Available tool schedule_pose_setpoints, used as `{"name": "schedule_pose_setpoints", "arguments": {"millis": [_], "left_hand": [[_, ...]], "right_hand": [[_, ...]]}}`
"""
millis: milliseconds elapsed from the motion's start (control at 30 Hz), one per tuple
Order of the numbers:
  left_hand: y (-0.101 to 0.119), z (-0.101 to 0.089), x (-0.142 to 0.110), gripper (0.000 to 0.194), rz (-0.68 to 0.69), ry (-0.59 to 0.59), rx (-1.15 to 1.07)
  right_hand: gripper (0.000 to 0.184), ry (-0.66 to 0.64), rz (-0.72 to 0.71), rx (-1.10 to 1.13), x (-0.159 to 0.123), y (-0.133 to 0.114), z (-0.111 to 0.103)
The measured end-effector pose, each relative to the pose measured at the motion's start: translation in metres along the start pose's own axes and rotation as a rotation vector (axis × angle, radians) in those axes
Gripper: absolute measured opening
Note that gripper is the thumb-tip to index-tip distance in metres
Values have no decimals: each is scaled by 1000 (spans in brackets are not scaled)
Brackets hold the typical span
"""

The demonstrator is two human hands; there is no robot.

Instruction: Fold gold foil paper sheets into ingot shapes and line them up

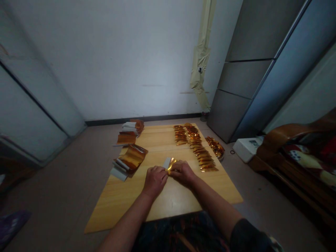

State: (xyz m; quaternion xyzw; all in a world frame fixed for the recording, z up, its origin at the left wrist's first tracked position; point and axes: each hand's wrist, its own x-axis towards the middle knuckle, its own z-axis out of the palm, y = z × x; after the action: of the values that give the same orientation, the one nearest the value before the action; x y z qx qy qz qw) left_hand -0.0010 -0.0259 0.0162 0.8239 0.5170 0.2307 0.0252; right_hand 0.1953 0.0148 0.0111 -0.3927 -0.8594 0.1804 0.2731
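2 hands, left (154,181), right (183,173), pinch gold foil (170,165)

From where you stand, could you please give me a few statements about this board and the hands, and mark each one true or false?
1. The left hand and the right hand both touch one gold foil piece. True.
2. Folded gold pieces lie in rows on the wooden board, beyond the right hand. True.
3. The nearer stack of gold and white sheets lies to the right of the hands. False: it lies to their left, on the board.
4. The hands rest on the floor beside the board. False: they are over the board.
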Motion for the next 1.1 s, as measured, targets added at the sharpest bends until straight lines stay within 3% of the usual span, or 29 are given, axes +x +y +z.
{"name": "schedule_pose_setpoints", "arguments": {"millis": [233,533,767,1100], "left_hand": [[-2,4,-1,16,27,40,23],[-8,-6,-11,28,123,-4,-50],[-8,-13,-10,28,155,-58,-11],[-13,-8,-12,34,90,-80,-60]], "right_hand": [[9,30,-10,38,-5,1,1],[13,12,165,-70,5,-12,4],[13,-1,270,-114,11,-22,4],[8,-38,268,-160,15,-23,5]]}}
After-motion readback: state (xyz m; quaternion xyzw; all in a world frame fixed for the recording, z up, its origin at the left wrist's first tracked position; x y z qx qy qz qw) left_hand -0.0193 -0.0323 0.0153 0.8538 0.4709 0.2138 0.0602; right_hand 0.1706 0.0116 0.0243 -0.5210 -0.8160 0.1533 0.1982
